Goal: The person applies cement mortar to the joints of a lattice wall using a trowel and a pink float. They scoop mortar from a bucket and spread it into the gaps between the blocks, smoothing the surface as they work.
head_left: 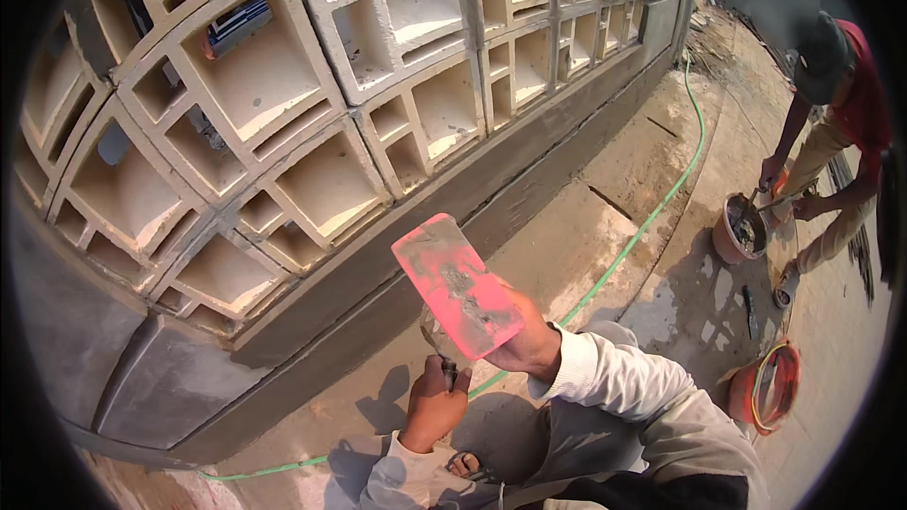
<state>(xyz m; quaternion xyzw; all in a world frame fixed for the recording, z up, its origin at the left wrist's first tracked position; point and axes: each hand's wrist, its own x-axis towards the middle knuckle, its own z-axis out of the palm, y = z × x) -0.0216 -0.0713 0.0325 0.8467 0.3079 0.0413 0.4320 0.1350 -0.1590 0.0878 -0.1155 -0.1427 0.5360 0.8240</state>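
Both hands are busy here, near each other but apart. The right hand (531,335) is clamped on the pink float (439,260), gripping it from behind at its four o'clock end, so most of the float reaches out toward ten o'clock from that hand. Grey mortar (463,291) is smeared down the middle of the face turned up to me. The left hand (436,411), at eight o'clock from the right, has its fingers wrapped round the dark handle of a trowel (449,373); the float sits at twelve o'clock from this hand. The trowel's blade seems to run up beside the float's lower edge, but I can't tell whether the two touch.

Toward eleven o'clock from the hands stands a wall of pale hollow blocks (342,113). A green hose (702,127) curves in from one o'clock. At two o'clock a co-worker (858,85) in red bends over a bucket (726,247); at three o'clock lies a red pail (742,395).
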